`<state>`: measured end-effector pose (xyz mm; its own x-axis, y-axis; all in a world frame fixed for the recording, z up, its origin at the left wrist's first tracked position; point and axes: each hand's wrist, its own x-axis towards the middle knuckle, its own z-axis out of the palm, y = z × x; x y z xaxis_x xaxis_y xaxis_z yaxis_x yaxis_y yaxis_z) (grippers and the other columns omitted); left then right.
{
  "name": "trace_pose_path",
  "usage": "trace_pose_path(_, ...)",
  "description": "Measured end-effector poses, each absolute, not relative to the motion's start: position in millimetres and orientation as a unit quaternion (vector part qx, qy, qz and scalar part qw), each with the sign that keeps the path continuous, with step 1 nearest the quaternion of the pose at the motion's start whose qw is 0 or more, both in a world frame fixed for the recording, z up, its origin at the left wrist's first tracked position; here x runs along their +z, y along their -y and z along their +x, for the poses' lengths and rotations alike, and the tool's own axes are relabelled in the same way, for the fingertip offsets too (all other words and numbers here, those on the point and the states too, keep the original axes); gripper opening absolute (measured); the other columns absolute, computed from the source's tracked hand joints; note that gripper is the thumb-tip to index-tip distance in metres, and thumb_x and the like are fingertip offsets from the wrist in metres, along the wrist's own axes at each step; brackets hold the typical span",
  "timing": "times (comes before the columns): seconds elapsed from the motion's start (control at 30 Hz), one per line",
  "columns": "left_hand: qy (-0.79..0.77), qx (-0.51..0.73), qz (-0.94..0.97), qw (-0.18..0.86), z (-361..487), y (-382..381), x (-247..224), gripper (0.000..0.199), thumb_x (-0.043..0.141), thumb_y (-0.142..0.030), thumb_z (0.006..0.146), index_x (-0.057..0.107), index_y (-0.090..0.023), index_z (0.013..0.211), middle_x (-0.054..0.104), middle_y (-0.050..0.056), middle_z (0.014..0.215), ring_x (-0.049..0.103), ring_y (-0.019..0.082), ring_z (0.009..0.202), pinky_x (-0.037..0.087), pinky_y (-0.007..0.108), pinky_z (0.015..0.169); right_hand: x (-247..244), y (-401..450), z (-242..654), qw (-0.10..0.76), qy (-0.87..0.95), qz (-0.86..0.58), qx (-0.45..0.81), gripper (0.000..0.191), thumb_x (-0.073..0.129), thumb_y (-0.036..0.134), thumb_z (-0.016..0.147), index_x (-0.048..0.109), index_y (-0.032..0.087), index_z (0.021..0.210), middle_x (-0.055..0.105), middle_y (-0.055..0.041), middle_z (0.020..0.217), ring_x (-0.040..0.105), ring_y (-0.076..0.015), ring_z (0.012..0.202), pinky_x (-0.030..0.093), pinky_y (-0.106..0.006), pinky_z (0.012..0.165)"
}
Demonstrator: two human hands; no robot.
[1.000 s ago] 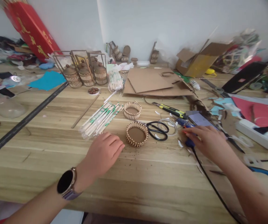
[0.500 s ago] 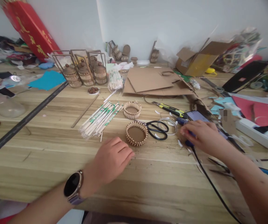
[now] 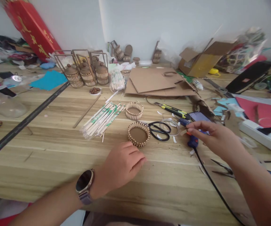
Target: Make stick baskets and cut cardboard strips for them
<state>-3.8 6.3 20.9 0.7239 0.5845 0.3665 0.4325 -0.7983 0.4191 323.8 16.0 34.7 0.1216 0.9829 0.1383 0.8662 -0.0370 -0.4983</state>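
the left hand (image 3: 126,163) is curled loosely over the surface (image 3: 163,179), just in front of the near basket (image 3: 138,135) – its palm is turned down, so i cannot tell whether anything is inside it. the right hand (image 3: 217,138) is held narrow, thumb and forefinger pinched on what looks like a tan scrap (image 3: 184,132), right by the blue glue gun (image 3: 193,142), which lies with its cord running toward the near edge. the scrap should be feather-light and a bit bendy, so a fingertip grip at one end ought to be enough. the near basket sits upright, left of the scissors (image 3: 163,139), with the far basket (image 3: 134,116) behind it. both look light and fairly stiff, but the short sticks round the wall could snap off under a hard squeeze – best held low around the outside, thumb and fingers on opposite sides. the glue gun likely has more weight and a smooth plastic body; the handle by the cord seems the place to hold, well away from the nozzle, which could be hot.
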Motion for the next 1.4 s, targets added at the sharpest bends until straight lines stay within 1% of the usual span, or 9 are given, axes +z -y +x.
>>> trace_pose_path(0.1, -0.327, 0.253, 0.878, 0.24, 0.7, -4.5, 25.8, 0.02, 0.053, -0.023, 0.097, 0.07, -0.014, 0.091, 0.07, 0.004, 0.079, 0.061, 0.018, 0.074, 0.044, 0.029, 0.068, 40.2, -3.7, 294.5, 0.307, 0.613, -0.702, 0.191, 0.038, 0.061, 0.058, 0.075, 0.07, 0.024, 0.088, 0.073, -0.0049, 0.079, 0.062, -0.0214, 0.065, 0.047, -0.035, 0.062)
trace_pose_path(0.3, -0.4, 0.227, 0.766, 0.449, 12.0, -3.9, 37.2, 0.027, 0.06, -0.036, 0.094, 0.067, -0.016, 0.11, 0.071, 0.0, 0.076, 0.063, 0.014, 0.065, 0.043, 0.023, 0.059, 36.4, 27.0, 225.1, 0.375, 0.656, -0.622, 0.208, 0.019, 0.061, 0.04, 0.084, 0.071, 0.025, 0.09, 0.071, -0.0006, 0.076, 0.066, -0.018, 0.071, 0.052, -0.03, 0.068)
trace_pose_path(0.43, -0.399, 0.187, 0.814, 0.379, 10.2, -0.9, 30.4, 0.018, 0.053, -0.022, 0.095, 0.066, -0.016, 0.084, 0.069, 0.0, 0.071, 0.061, 0.014, 0.062, 0.037, 0.024, 0.057, 30.2, 38.9, 205.6, 0.353, 0.716, -0.565, 0.208, 0.013, 0.058, 0.029, 0.088, 0.07, 0.026, 0.087, 0.073, 0.0004, 0.078, 0.068, -0.0167, 0.072, 0.053, -0.028, 0.066)
trace_pose_path(0.7, -0.4, 0.141, 0.889, 0.171, -13.7, 3.2, 7.1, 0.018, 0.053, -0.023, 0.096, 0.061, -0.017, 0.082, 0.066, 0.003, 0.07, 0.061, 0.019, 0.063, 0.038, 0.03, 0.057, 0.6, 27.2, 209.4, 0.338, 0.754, -0.547, 0.135, 0.013, 0.054, 0.021, 0.088, 0.065, 0.022, 0.083, 0.071, -0.0011, 0.075, 0.068, -0.0169, 0.069, 0.052, -0.027, 0.062)
trace_pose_path(0.83, -0.363, 0.261, 0.892, 0.071, -13.0, -14.5, 9.5, 0.013, 0.062, -0.027, 0.093, 0.063, -0.014, 0.097, 0.069, 0.008, 0.097, 0.059, 0.024, 0.094, 0.048, 0.037, 0.081, -7.0, 13.1, 209.4, 0.358, 0.754, -0.544, 0.089, 0.012, 0.055, 0.02, 0.089, 0.066, 0.022, 0.085, 0.072, -0.0021, 0.076, 0.067, -0.0176, 0.069, 0.051, -0.028, 0.063)
trace_pose_path(0.9, -0.34, 0.264, 0.902, 0.039, -8.3, -24.3, 9.4, 0.033, 0.072, -0.034, 0.086, 0.063, -0.014, 0.11, 0.067, 0.01, 0.112, 0.053, 0.029, 0.108, 0.045, 0.044, 0.093, -9.4, 9.3, 206.0, 0.363, 0.76, -0.533, 0.078, 0.012, 0.054, 0.02, 0.09, 0.065, 0.022, 0.085, 0.071, -0.0022, 0.076, 0.066, -0.0178, 0.07, 0.051, -0.028, 0.064)
trace_pose_path(0.97, -0.338, 0.239, 0.909, 0.042, -3.2, -32.1, 7.9, 0.04, 0.076, -0.037, 0.082, 0.064, -0.015, 0.112, 0.067, 0.008, 0.115, 0.048, 0.031, 0.112, 0.043, 0.048, 0.097, -12.2, 7.6, 202.4, 0.367, 0.765, -0.526, 0.069, 0.012, 0.054, 0.019, 0.09, 0.065, 0.022, 0.086, 0.07, -0.0022, 0.075, 0.066, -0.0178, 0.071, 0.05, -0.028, 0.064)
trace_pose_path(1.13, -0.348, 0.225, 0.907, 0.075, 3.8, -39.0, 2.7, 0.012, 0.066, -0.027, 0.091, 0.071, -0.018, 0.097, 0.07, 0.005, 0.103, 0.045, 0.031, 0.115, 0.039, 0.05, 0.098, -20.1, 5.4, 200.1, 0.367, 0.763, -0.528, 0.066, 0.011, 0.054, 0.02, 0.091, 0.064, 0.022, 0.087, 0.07, -0.0032, 0.077, 0.066, -0.0184, 0.073, 0.05, -0.029, 0.065)
trace_pose_path(1.4, -0.354, 0.249, 0.895, 0.111, 6.9, -40.8, 0.9, 0.016, 0.059, -0.021, 0.095, 0.072, -0.017, 0.088, 0.072, 0.005, 0.094, 0.044, 0.03, 0.118, 0.038, 0.051, 0.1, -20.4, 2.9, 199.1, 0.37, 0.753, -0.539, 0.075, 0.008, 0.053, 0.02, 0.092, 0.057, 0.022, 0.085, 0.068, -0.0021, 0.077, 0.064, -0.018, 0.074, 0.049, -0.029, 0.065)
